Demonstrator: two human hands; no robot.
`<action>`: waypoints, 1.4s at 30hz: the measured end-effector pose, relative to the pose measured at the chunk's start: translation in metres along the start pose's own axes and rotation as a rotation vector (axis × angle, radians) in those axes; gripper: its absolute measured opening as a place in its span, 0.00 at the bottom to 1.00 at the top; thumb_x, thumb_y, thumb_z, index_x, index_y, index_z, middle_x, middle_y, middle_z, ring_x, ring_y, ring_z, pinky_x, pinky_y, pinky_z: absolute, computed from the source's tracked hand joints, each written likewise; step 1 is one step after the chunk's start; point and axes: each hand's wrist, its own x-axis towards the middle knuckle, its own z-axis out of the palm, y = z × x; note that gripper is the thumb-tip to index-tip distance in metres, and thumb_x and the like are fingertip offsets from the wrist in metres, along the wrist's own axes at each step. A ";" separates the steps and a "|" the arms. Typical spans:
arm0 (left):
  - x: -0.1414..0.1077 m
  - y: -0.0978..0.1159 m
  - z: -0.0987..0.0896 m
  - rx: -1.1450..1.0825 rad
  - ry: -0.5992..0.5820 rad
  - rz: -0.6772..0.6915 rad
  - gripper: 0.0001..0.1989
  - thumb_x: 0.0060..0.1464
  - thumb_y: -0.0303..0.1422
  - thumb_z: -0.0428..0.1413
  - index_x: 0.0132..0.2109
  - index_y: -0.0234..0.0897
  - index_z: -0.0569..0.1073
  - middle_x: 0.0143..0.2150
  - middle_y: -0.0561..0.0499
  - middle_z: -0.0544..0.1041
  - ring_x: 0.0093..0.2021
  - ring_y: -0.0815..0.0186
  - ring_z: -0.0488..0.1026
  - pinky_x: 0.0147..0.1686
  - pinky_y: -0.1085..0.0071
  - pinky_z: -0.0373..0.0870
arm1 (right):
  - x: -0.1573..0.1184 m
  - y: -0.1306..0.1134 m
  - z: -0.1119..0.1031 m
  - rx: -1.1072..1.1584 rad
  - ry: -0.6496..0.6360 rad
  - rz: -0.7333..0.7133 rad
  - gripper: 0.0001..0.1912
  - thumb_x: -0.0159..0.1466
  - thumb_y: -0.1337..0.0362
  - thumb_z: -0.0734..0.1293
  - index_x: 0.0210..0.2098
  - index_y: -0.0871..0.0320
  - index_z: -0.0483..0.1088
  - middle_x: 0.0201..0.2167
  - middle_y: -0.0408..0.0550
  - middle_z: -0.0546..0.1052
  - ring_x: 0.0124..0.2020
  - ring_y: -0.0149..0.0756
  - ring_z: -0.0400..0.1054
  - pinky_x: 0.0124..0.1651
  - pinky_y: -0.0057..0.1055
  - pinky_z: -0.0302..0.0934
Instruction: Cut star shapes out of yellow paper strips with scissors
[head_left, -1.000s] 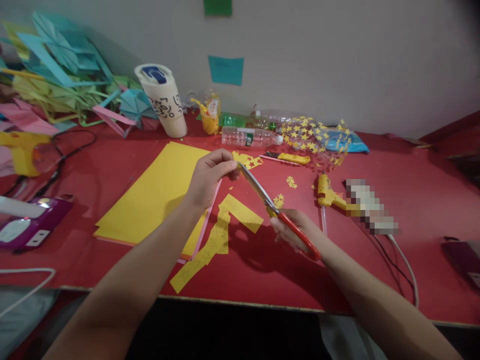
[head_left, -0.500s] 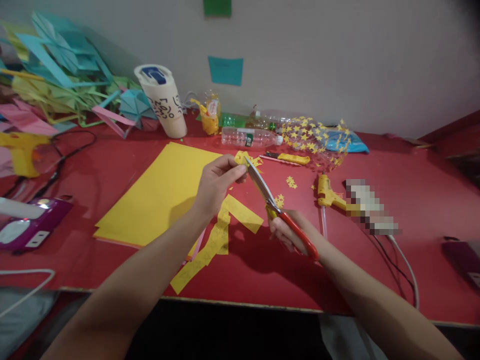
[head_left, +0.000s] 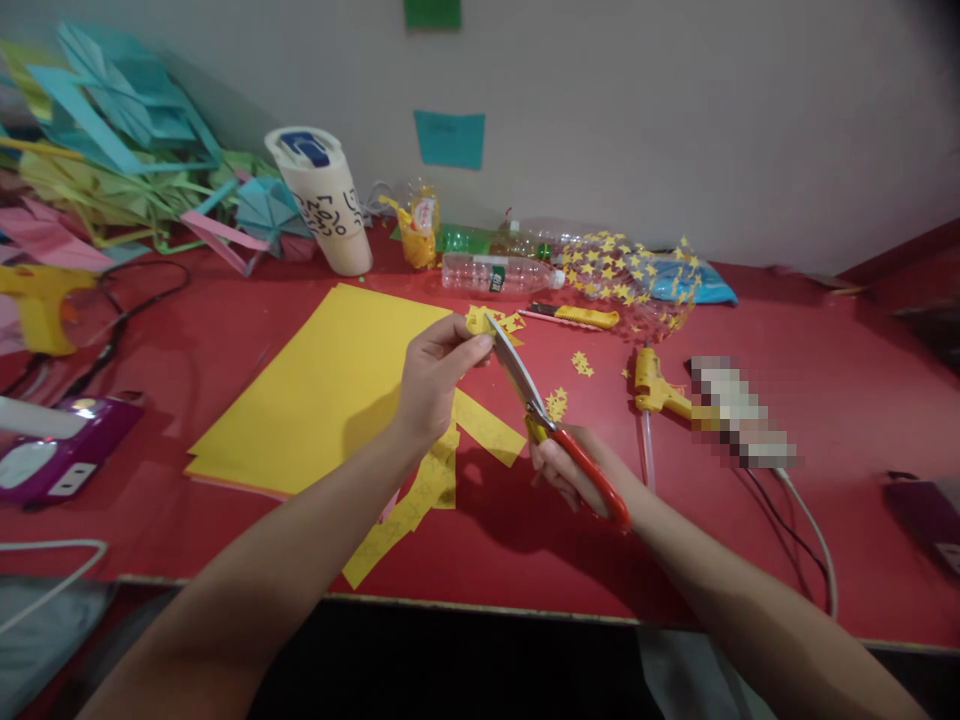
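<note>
Between thumb and fingers, my left hand (head_left: 442, 370) pinches a small piece of yellow paper (head_left: 478, 318). My right hand (head_left: 566, 470) grips red-handled scissors (head_left: 581, 460), whose blade tips meet the paper at my left fingertips. Yellow paper strips (head_left: 420, 490) with faint drawn lines lie below my left hand. A stack of yellow paper sheets (head_left: 300, 390) is to the left, partly behind that hand. Small cut paper stars (head_left: 556, 404) lie in a little pile near the scissors, and more stars (head_left: 582, 364) sit just beyond.
Behind are a yellow utility knife (head_left: 585, 317), a plastic bottle (head_left: 499, 274) and a star-covered clear bottle (head_left: 630, 270). A yellow glue gun (head_left: 656, 385) lies at right, another glue gun (head_left: 45, 305) at left. A white tumbler (head_left: 326, 205) stands near folded paper shapes (head_left: 135, 100).
Both hands have shifted very slightly, and the scissors have dipped a little at the handle. The paper piece stays in my left fingers.
</note>
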 end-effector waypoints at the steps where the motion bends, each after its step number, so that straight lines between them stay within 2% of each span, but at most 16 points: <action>1: 0.000 0.000 0.000 -0.005 0.001 -0.003 0.06 0.46 0.29 0.58 0.24 0.38 0.70 0.22 0.57 0.68 0.25 0.75 0.64 0.29 0.76 0.64 | 0.000 0.000 0.001 0.007 0.010 0.001 0.30 0.55 0.32 0.57 0.23 0.54 0.57 0.09 0.32 0.56 0.10 0.25 0.52 0.28 0.34 0.65; 10: 0.002 -0.001 0.000 -0.008 -0.012 -0.034 0.08 0.46 0.31 0.59 0.23 0.37 0.68 0.21 0.57 0.67 0.24 0.75 0.64 0.29 0.76 0.65 | -0.002 -0.005 0.005 0.040 0.059 0.066 0.30 0.53 0.32 0.59 0.21 0.54 0.57 0.08 0.32 0.56 0.09 0.25 0.54 0.18 0.28 0.59; 19: 0.002 -0.001 -0.001 -0.050 -0.030 -0.058 0.08 0.45 0.31 0.59 0.23 0.37 0.68 0.21 0.57 0.69 0.25 0.76 0.65 0.29 0.75 0.65 | -0.001 -0.002 0.003 0.047 0.055 0.056 0.27 0.56 0.37 0.61 0.21 0.54 0.58 0.09 0.31 0.57 0.08 0.23 0.52 0.20 0.29 0.63; 25: 0.005 0.001 -0.003 -0.056 -0.002 -0.080 0.05 0.43 0.29 0.59 0.23 0.38 0.70 0.21 0.57 0.69 0.24 0.75 0.66 0.29 0.74 0.66 | -0.001 -0.006 0.002 0.029 0.063 0.073 0.26 0.53 0.38 0.63 0.20 0.54 0.57 0.08 0.31 0.56 0.08 0.23 0.52 0.21 0.31 0.62; 33: 0.008 0.006 -0.007 -0.069 0.015 -0.029 0.05 0.46 0.27 0.57 0.24 0.37 0.71 0.21 0.57 0.69 0.24 0.76 0.66 0.29 0.76 0.65 | -0.001 -0.008 -0.001 0.021 0.083 0.087 0.25 0.52 0.39 0.65 0.21 0.54 0.58 0.08 0.33 0.58 0.08 0.24 0.53 0.17 0.28 0.56; 39: 0.008 0.005 -0.006 -0.056 -0.051 -0.129 0.05 0.45 0.31 0.59 0.25 0.36 0.72 0.22 0.56 0.71 0.24 0.75 0.68 0.30 0.75 0.67 | -0.002 -0.006 0.001 -0.016 0.137 0.058 0.24 0.54 0.41 0.65 0.20 0.54 0.58 0.08 0.34 0.58 0.10 0.25 0.53 0.19 0.29 0.54; 42: 0.009 0.004 -0.006 -0.053 -0.020 -0.105 0.04 0.45 0.30 0.59 0.25 0.37 0.71 0.22 0.57 0.71 0.25 0.76 0.68 0.30 0.75 0.68 | 0.000 -0.002 0.000 -0.035 0.135 0.032 0.25 0.55 0.41 0.64 0.20 0.54 0.56 0.09 0.34 0.58 0.10 0.25 0.52 0.19 0.29 0.53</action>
